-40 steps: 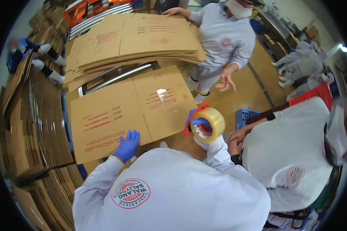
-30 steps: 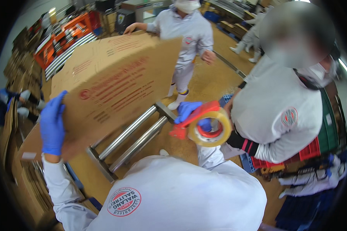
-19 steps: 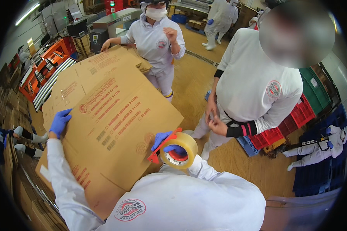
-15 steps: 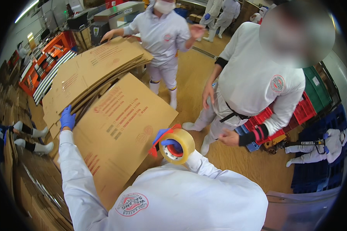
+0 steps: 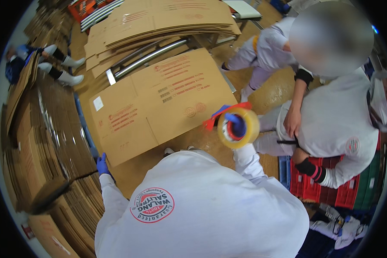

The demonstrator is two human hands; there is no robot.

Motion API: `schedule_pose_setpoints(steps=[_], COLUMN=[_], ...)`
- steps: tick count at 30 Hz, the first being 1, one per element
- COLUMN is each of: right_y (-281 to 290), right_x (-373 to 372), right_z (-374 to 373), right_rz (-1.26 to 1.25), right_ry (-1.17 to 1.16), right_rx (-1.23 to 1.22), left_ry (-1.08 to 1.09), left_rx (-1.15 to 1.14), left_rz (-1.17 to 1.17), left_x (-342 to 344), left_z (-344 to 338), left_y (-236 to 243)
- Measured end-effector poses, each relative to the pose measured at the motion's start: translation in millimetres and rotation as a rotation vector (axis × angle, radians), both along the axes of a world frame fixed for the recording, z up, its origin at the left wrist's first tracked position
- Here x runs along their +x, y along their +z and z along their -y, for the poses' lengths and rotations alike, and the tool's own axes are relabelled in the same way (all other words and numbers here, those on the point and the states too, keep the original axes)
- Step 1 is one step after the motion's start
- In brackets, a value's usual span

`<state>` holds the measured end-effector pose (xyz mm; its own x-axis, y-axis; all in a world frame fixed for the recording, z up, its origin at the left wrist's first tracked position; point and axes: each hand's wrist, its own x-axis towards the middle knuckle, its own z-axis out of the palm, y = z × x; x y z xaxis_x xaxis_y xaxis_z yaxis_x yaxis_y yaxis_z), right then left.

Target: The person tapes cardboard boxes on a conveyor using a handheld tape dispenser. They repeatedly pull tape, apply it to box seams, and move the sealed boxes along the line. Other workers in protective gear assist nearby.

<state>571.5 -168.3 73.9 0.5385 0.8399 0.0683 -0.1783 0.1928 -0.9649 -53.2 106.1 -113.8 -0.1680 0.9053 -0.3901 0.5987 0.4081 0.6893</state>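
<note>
A flattened brown cardboard box [image 5: 159,107] with red print and a small white label lies in front of me. My left hand [image 5: 102,165], in a blue glove, is closed at the box's near left corner; the carton hides part of its fingers. Beyond the near right edge, my right hand [image 5: 235,124], also gloved in blue, grips a red tape dispenser [image 5: 244,105]. A roll of clear tape [image 5: 250,134] sits on it, with blue fingers showing through its core.
A stack of flattened boxes [image 5: 159,21] lies beyond a metal roller [image 5: 152,56]. Bundled cardboard [image 5: 51,124] stands at left. Close on my right is a co-worker [image 5: 331,120], with another person [image 5: 266,47] farther off. Red crates [image 5: 327,172] stand at right.
My view has turned, and the flattened box now lies more level across it. My left hand has moved from the box's far left side to its near left corner. My right hand keeps the tape dispenser.
</note>
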Motion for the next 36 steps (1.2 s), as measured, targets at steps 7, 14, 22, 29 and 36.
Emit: schedule_pose_setpoints(steps=[7, 14, 22, 29, 36], right_y=[217.1, 217.2, 73.8, 7.1, -82.7], right_x=[126.1, 130.7, -64.5, -199.0, -304.7], right_z=[-50.6, -91.5, -66.4, -175.2, -315.6], right_rz=[0.309, 0.558, 1.291, -0.085, 0.749], right_ry=[0.016, 0.671, -0.118, 0.405, 0.163], right_rx=[0.57, 0.755, 0.313, -0.092, 0.202], left_ry=[0.224, 0.211, -0.029, -0.057, 0.071], left_rx=[-0.235, -0.285, 0.033, -0.041, -0.034], left_rz=[0.225, 0.227, 0.164, 0.184, 0.679], left_x=[52.7, 92.9, 94.8, 89.3, 85.8], left_z=[57.8, 27.8, 12.6, 0.8, 3.5], left_y=[23.9, 14.5, -22.0, 3.9, 10.6])
